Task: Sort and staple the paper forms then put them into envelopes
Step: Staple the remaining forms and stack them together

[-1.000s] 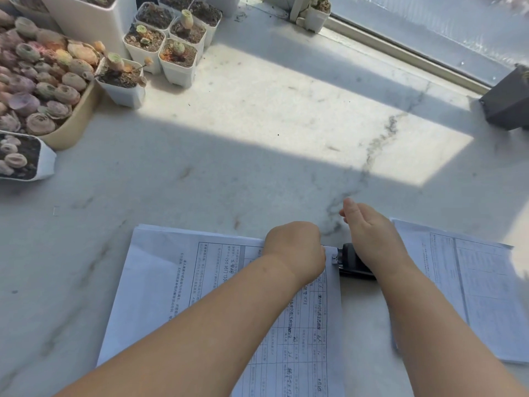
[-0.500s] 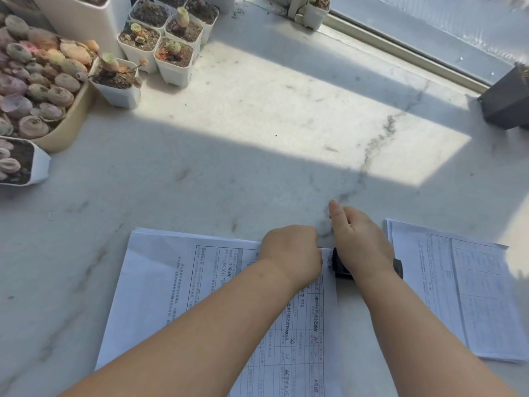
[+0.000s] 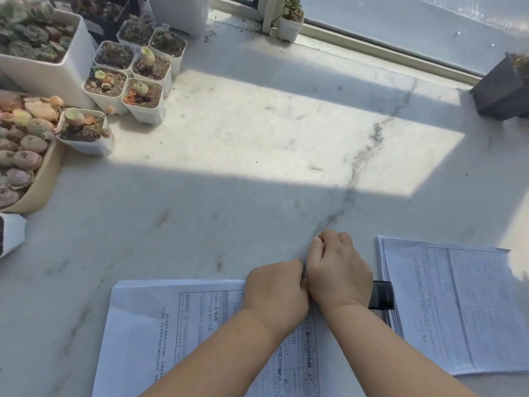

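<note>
On the white, grey-veined marble counter [image 3: 257, 196], near its front edge, a stack of white printed paper forms with table grids [image 3: 177, 333] lies flat, and both hands meet at its far right corner. The left hand [image 3: 276, 292] rests curled on that corner, knuckles up; whether its fingers pinch the sheets cannot be told. The right hand [image 3: 337, 276] touches it from the right, fingers bent down over a black stapler [image 3: 382, 295], whose rear end shows past the wrist. Just right of the stapler lies a second stack of printed forms [image 3: 458, 308]. Small white square pots of succulents [image 3: 137, 90] cluster at the far left, and a dark grey pot [image 3: 501, 93] stands far right.
</note>
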### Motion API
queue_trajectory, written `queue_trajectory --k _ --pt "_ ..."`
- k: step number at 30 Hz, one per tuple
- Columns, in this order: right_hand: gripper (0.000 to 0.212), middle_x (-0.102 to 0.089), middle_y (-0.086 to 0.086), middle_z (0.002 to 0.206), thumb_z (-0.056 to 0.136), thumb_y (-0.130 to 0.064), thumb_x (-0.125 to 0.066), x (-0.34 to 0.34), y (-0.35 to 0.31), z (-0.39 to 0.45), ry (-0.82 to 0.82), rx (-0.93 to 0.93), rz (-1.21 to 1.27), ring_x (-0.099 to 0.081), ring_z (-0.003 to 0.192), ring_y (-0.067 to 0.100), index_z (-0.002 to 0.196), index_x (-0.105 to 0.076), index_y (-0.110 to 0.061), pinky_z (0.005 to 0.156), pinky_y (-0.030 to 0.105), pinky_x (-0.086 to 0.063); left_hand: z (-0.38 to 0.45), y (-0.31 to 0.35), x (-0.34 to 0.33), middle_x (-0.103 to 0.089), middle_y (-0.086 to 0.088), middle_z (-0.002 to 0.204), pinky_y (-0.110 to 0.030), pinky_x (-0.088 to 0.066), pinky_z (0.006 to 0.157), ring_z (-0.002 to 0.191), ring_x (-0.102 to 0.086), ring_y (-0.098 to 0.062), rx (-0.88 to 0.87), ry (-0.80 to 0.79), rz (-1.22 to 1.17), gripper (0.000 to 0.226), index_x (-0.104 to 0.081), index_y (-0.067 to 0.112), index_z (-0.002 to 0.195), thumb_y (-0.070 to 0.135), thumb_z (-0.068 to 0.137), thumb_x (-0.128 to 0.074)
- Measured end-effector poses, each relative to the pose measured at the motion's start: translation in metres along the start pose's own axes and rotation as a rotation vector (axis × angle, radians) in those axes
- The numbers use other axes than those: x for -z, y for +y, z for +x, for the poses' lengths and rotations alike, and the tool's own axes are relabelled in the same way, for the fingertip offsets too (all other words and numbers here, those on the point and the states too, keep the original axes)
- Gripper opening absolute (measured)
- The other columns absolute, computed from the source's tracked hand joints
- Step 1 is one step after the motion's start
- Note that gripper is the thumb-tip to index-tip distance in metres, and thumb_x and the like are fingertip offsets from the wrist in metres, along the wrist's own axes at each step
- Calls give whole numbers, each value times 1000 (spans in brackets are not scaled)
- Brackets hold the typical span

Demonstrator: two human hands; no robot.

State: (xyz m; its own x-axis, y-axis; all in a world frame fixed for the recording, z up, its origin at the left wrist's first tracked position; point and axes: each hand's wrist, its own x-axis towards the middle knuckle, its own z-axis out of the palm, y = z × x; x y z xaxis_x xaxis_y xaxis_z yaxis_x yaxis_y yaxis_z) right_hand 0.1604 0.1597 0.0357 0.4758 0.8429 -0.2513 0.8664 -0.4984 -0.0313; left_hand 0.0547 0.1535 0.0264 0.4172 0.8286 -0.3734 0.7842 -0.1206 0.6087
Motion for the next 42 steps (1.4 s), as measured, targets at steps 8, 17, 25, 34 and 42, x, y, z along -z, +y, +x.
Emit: queue_trajectory --k 8,17,25,34,42 --pt "34 -60 1 103 99 -38 -33 4 -2 -1 33 -1 61 -57 90 25 100 -60 -17 75 34 -37 5 1 4 -68 -3 103 -32 -38 72 97 -60 -27 -5 -38 65 23 -59 20 101 32 96 -40" --pt "41 -62 -29 102 71 -64 -63 77 99 -2 -307 348 615 -51 105 -12 106 -58 -44 84 11 -37 1 -2 10 -67 8 99 -25 -38 77 95 -58 -14 12 -8 8 18 -63 28 97 38 94 -48" --pt "41 -57 -17 108 77 -27 -62 44 119 2 -302 558 65 -56 97 10 114 -50 -39 80 28 -45 11 -15 29 -60 18 75 -26 -46 77 81 -58 -7 94 -67 -76 15 -58 37 76 34 91 -56" --pt "10 -53 -10 83 83 -29 -54 76 119 9 -108 539 16 -53 78 12 91 -48 -29 59 25 -36 15 -23 32 -62 12 72 -26 -46 71 75 -58 -8 8 -27 -1 17 -57 36 75 32 92 -58" --pt "18 -61 -11 72 77 -26 -72 108 208 38 -47 194 356 -56 71 11 84 -56 -31 62 32 -43 9 -6 4 -56 -7 103 -42 -49 76 85 -57 -30 -185 382 424 49 -65 14 103 8 57 -81"
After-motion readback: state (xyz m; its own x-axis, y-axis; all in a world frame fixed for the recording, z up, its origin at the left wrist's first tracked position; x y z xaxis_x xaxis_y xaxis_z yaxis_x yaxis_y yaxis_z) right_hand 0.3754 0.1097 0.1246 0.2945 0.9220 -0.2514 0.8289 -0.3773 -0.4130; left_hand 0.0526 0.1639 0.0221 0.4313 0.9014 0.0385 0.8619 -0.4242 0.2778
